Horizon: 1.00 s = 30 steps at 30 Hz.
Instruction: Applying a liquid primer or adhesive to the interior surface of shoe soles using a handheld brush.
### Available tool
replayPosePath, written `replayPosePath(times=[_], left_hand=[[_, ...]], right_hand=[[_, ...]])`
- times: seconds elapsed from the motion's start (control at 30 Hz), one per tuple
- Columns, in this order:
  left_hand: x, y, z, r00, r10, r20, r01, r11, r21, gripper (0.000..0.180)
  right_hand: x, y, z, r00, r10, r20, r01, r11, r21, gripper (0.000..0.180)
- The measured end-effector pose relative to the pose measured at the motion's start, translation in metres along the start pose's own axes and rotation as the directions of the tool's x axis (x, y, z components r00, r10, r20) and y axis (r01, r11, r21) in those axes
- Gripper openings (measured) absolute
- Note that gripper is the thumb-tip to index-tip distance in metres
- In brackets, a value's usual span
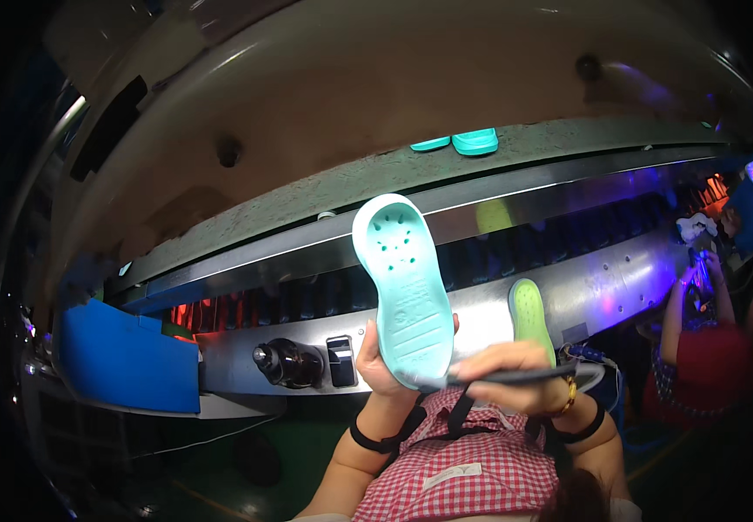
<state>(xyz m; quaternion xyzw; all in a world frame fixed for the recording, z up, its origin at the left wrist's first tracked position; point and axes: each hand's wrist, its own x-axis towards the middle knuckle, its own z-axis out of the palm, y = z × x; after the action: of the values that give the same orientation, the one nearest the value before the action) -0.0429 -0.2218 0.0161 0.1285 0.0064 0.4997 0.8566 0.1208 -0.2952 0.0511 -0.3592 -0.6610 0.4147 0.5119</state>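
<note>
A pale turquoise shoe sole (407, 291) stands nearly upright in front of me, heel end low, with small holes in its wider upper part. My left hand (380, 364) grips it around the lower end, thumb at the left edge and a fingertip showing at the right. In my right hand (515, 357) is a slim tool with a dark handle (528, 376), probably a brush. Its pale tip touches or nearly touches the sole's bottom end; blur hides the exact contact. A yellow-green sole (528, 311) rests on the metal ledge beyond my right hand.
A dark bottle (289, 363) and a phone (341, 361) lie on the metal ledge (472, 326), left of the sole. Further left stands a blue box (128, 357). Turquoise footwear pieces (476, 142) sit on the far belt. A co-worker in red (698, 365) works at right.
</note>
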Motion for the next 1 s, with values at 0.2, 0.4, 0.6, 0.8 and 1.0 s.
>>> replayPosePath(times=[0.2,0.4,0.6,0.8,1.0], left_hand=[[0.006,0.005,0.001,0.996,-0.058,0.067,0.063,0.996,-0.068,0.064],[0.01,0.014,0.005,0.997,-0.017,-0.069,0.033,0.97,0.241,0.064],[0.017,0.024,-0.006,0.991,-0.12,-0.065,0.133,0.958,0.254,0.067],[0.021,0.033,-0.009,0.859,-0.46,-0.226,0.49,0.866,0.102,0.051],[0.026,0.032,-0.005,0.755,-0.608,-0.245,0.654,0.676,0.339,0.045]], right_hand=[[0.014,-0.008,0.005,0.988,-0.123,0.096,0.129,0.99,-0.061,0.02],[0.018,0.001,-0.015,0.985,-0.072,0.159,0.086,0.993,-0.08,0.019],[0.012,0.005,-0.007,0.978,-0.165,0.13,0.183,0.973,-0.141,0.017],[0.008,-0.008,-0.018,0.974,-0.173,0.145,0.197,0.965,-0.172,0.02],[0.014,-0.012,-0.032,0.817,0.046,0.575,0.184,0.924,-0.335,0.014]])
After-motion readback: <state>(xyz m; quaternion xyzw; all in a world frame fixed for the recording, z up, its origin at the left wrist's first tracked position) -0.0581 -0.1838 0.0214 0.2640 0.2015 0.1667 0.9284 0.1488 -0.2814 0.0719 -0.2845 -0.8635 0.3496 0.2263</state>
